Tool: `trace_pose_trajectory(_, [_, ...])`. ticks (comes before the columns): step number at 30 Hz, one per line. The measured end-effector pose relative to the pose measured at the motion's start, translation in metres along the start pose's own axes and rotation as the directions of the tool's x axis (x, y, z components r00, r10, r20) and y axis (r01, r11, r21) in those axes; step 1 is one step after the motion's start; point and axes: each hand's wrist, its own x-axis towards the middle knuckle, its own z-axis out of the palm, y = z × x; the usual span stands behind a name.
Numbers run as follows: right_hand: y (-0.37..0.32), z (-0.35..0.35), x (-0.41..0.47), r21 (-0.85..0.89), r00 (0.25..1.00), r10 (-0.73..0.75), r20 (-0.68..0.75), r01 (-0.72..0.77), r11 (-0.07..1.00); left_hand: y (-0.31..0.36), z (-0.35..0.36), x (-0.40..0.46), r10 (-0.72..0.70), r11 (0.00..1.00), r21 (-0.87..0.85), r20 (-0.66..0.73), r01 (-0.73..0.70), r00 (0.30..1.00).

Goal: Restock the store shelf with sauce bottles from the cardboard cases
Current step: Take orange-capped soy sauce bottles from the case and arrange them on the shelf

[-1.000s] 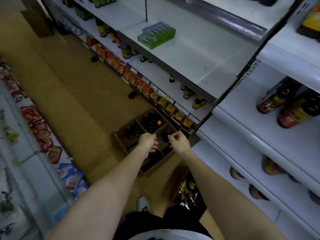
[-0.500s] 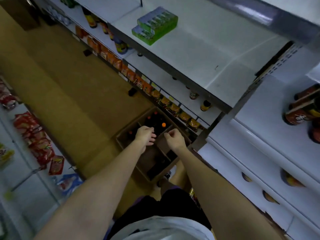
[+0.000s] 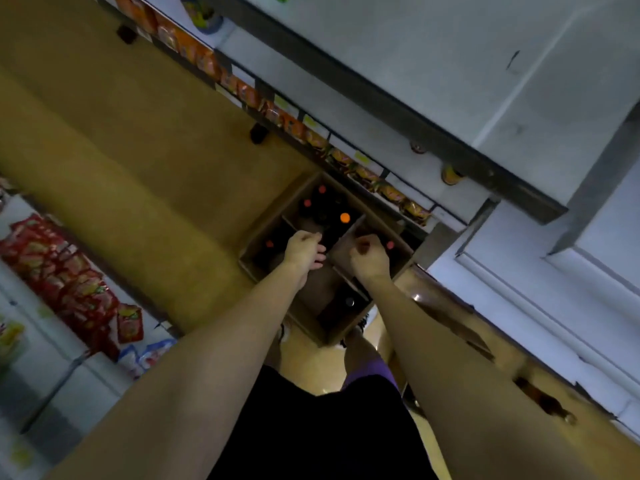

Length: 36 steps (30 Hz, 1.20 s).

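The left hand [image 3: 304, 249] and the right hand [image 3: 369, 258], both loosely curled with any grasp impossible to tell, reach down over the open cardboard case [image 3: 258, 237] on the floor [image 3: 145, 150], where dark sauce bottles [image 3: 325, 209] with red and orange caps stand beside the white store shelf [image 3: 433, 81].

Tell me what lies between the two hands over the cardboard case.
In the head view, a cardboard divider flap shows between the left hand and right hand, with dark bottles beyond.

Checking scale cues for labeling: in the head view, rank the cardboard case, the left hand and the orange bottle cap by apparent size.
1. cardboard case
2. left hand, though it is nearer the camera
3. orange bottle cap
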Motion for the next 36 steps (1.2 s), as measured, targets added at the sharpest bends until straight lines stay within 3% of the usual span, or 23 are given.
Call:
trace_pose_trajectory(6, [0.019,0.038,0.076,-0.014,0.992,0.027,-0.127,-0.029,0.999,-0.010,0.010,0.096,-0.072,0.995,-0.065,0.067,0.076,0.995])
trace_pose_trajectory(11, [0.053,0.081,0.149,-0.013,0.987,0.081,-0.138,-0.083,0.996,-0.024,0.021,0.173,-0.117,0.986,-0.102,0.125,0.130,0.985])
trace_pose_trajectory(22, [0.123,0.156,0.290,-0.119,0.993,0.037,-0.111,-0.051,0.992,-0.103,0.040,0.333,-0.119,0.983,-0.114,0.185,0.141,0.976])
trace_pose_trajectory(30, [0.141,0.169,0.363,-0.200,0.992,0.073,-0.099,-0.092,0.975,-0.126,0.062,0.387,-0.116,0.983,-0.119,0.178,0.138,0.977])
trace_pose_trajectory(36, [0.141,0.181,0.399,-0.065,0.979,0.202,0.028,-0.200,0.978,-0.142,0.065,0.417,-0.170,0.976,-0.107,0.154,0.187,0.973])
